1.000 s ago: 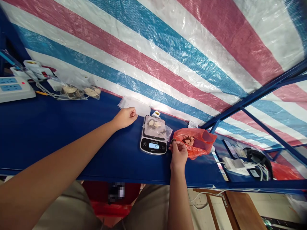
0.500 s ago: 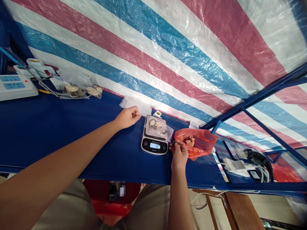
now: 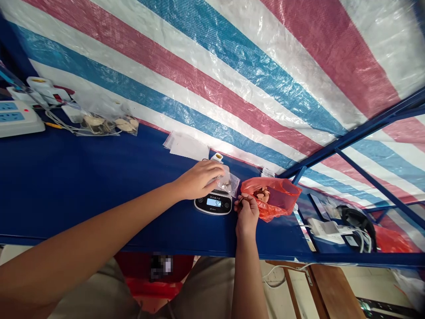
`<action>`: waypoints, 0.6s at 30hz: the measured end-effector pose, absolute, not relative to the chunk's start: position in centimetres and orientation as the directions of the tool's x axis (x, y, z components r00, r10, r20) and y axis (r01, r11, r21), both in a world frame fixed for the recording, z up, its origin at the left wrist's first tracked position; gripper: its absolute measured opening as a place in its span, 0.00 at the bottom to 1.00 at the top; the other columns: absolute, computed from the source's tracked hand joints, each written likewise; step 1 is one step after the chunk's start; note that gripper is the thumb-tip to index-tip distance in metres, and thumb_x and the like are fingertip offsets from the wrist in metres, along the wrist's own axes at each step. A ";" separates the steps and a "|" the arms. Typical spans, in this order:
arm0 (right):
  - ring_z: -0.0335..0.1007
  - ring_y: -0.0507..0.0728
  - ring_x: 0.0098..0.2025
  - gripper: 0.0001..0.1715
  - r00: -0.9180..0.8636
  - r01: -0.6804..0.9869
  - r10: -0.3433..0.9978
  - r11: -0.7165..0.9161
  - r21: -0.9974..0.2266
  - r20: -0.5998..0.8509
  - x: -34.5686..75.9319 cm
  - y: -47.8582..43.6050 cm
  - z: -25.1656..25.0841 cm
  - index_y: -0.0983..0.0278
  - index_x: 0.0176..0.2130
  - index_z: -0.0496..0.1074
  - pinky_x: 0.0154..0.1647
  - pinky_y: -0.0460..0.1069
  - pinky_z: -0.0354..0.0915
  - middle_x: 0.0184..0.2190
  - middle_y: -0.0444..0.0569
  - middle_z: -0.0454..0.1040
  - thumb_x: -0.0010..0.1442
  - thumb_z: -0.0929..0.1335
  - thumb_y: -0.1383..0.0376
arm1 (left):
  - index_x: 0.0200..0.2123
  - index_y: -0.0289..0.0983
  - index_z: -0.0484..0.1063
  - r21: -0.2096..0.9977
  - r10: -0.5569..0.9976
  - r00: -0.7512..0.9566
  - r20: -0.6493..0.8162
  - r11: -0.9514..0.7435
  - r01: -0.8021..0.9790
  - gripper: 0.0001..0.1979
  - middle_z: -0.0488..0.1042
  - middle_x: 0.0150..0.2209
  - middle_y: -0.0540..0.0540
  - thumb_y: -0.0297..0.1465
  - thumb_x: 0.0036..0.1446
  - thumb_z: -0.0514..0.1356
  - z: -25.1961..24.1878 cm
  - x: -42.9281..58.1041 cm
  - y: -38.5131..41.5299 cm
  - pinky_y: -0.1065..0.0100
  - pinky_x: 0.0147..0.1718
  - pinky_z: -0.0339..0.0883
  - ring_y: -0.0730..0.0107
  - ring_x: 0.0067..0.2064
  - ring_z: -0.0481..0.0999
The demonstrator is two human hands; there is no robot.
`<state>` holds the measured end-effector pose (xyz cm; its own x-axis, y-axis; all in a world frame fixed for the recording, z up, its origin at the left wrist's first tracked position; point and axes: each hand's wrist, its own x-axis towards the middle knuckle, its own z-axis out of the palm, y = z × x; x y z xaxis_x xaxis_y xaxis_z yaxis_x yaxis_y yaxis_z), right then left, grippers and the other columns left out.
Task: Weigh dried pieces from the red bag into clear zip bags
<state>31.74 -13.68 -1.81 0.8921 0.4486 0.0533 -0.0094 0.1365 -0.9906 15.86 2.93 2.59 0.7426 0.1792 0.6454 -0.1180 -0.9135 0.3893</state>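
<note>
Head view. The left hand extends over the digital scale, palm down, its fingers loosely bent; whether they touch or grasp the clear bag lying on top cannot be told, since the hand covers part of it. The visible portion of this bag lies just beyond the fingertips, overhanging the scale's right edge. The right hand, just right of the scale, is closed at the fingertips, pinching a small dark piece. Beside this hand, the red plastic bag lies open with brownish pieces inside. Pale flat sheets lie behind the left hand on the blue table.
</note>
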 end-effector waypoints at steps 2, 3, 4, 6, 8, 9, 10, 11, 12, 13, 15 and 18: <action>0.67 0.49 0.26 0.16 0.891 -0.008 0.452 0.128 -0.992 0.051 31.8 -13.7 -1.9 0.63 0.37 0.73 0.23 0.44 0.61 0.32 0.44 0.74 0.46 0.71 0.60 | 0.54 0.40 0.71 0.358 0.157 0.748 0.645 -0.927 -0.114 0.14 0.74 0.59 0.41 0.30 0.69 0.51 2.5 15.9 2.8 0.50 0.62 0.61 0.57 0.63 0.70; 0.69 0.50 0.27 0.16 0.891 -0.008 0.452 0.125 -0.992 0.050 31.8 -13.7 -2.0 0.63 0.37 0.73 0.24 0.45 0.62 0.33 0.44 0.74 0.46 0.71 0.60 | 0.54 0.40 0.71 0.340 0.144 0.748 0.647 -0.933 -0.115 0.14 0.74 0.59 0.41 0.30 0.69 0.51 2.5 15.9 2.7 0.50 0.62 0.61 0.56 0.63 0.70; 0.70 0.50 0.28 0.16 0.891 -0.010 0.451 0.123 -0.992 0.047 31.9 -13.7 -2.0 0.63 0.37 0.74 0.25 0.45 0.64 0.34 0.45 0.75 0.46 0.71 0.60 | 0.54 0.40 0.71 0.324 0.132 0.747 0.651 -0.939 -0.116 0.14 0.74 0.58 0.41 0.30 0.69 0.51 2.5 15.9 2.6 0.50 0.62 0.61 0.56 0.63 0.70; 0.72 0.52 0.31 0.16 0.896 -0.015 0.441 0.121 -0.993 0.041 32.0 -13.8 -2.2 0.63 0.37 0.74 0.28 0.46 0.67 0.35 0.46 0.75 0.45 0.70 0.60 | 0.53 0.40 0.71 0.297 0.112 0.747 0.656 -0.948 -0.118 0.14 0.75 0.57 0.41 0.29 0.69 0.51 2.6 16.0 2.3 0.51 0.61 0.62 0.56 0.62 0.70; 0.73 0.53 0.33 0.16 0.902 -0.022 0.431 0.121 -0.992 0.033 32.2 -13.9 -2.5 0.63 0.36 0.74 0.31 0.47 0.69 0.34 0.46 0.75 0.44 0.69 0.61 | 0.53 0.40 0.72 0.282 0.097 0.757 0.646 -0.952 -0.119 0.14 0.76 0.56 0.41 0.29 0.69 0.51 2.6 16.0 2.1 0.50 0.60 0.62 0.56 0.61 0.71; 0.73 0.52 0.33 0.17 0.903 -0.024 0.429 0.121 -0.992 0.031 32.3 -13.9 -2.6 0.63 0.36 0.75 0.31 0.47 0.69 0.34 0.46 0.75 0.43 0.68 0.62 | 0.53 0.39 0.72 0.279 0.091 0.765 0.638 -0.953 -0.119 0.15 0.76 0.56 0.41 0.29 0.69 0.51 2.6 16.1 1.9 0.50 0.60 0.62 0.55 0.61 0.71; 0.72 0.52 0.33 0.17 0.903 -0.025 0.428 0.122 -0.992 0.030 32.3 -14.0 -2.6 0.63 0.36 0.75 0.31 0.47 0.69 0.33 0.46 0.75 0.42 0.67 0.63 | 0.53 0.39 0.72 0.279 0.087 0.773 0.628 -0.953 -0.119 0.15 0.76 0.55 0.40 0.30 0.69 0.51 2.6 16.1 1.8 0.50 0.60 0.62 0.55 0.61 0.72; 0.70 0.51 0.32 0.18 0.903 -0.025 0.429 0.122 -0.992 0.030 32.4 -14.0 -2.7 0.63 0.36 0.75 0.30 0.46 0.68 0.33 0.46 0.74 0.41 0.67 0.64 | 0.54 0.38 0.72 0.280 0.084 0.781 0.619 -0.953 -0.119 0.15 0.76 0.55 0.40 0.30 0.69 0.50 2.6 16.1 1.8 0.50 0.61 0.62 0.54 0.61 0.72; 0.69 0.51 0.30 0.18 0.903 -0.023 0.429 0.123 -0.992 0.032 32.4 -14.0 -2.7 0.63 0.35 0.75 0.29 0.46 0.67 0.32 0.46 0.74 0.41 0.66 0.64 | 0.54 0.38 0.72 0.283 0.082 0.787 0.612 -0.952 -0.121 0.15 0.76 0.55 0.39 0.30 0.69 0.50 2.5 16.1 1.7 0.49 0.61 0.62 0.54 0.60 0.72; 0.68 0.50 0.29 0.18 0.903 -0.021 0.429 0.124 -0.992 0.034 32.4 -14.1 -2.7 0.64 0.35 0.75 0.28 0.46 0.66 0.31 0.45 0.74 0.41 0.66 0.64 | 0.54 0.38 0.72 0.286 0.081 0.789 0.609 -0.950 -0.124 0.15 0.76 0.55 0.39 0.30 0.69 0.51 2.5 16.1 1.7 0.49 0.60 0.62 0.53 0.60 0.72; 0.67 0.51 0.28 0.17 0.905 -0.017 0.423 0.126 -0.992 0.039 32.5 -14.1 -2.7 0.64 0.35 0.75 0.27 0.46 0.65 0.30 0.45 0.74 0.42 0.66 0.63 | 0.54 0.39 0.72 0.294 0.084 0.784 0.616 -0.947 -0.129 0.15 0.76 0.56 0.40 0.30 0.69 0.51 2.4 16.0 1.9 0.49 0.60 0.63 0.54 0.60 0.72; 0.69 0.52 0.31 0.16 0.911 -0.005 0.410 0.124 -0.992 0.047 32.5 -14.0 -2.7 0.64 0.35 0.75 0.28 0.47 0.67 0.32 0.47 0.75 0.45 0.67 0.61 | 0.54 0.41 0.72 0.302 0.108 0.764 0.637 -0.946 -0.117 0.15 0.76 0.56 0.41 0.30 0.68 0.53 2.3 15.8 2.3 0.50 0.61 0.62 0.54 0.61 0.71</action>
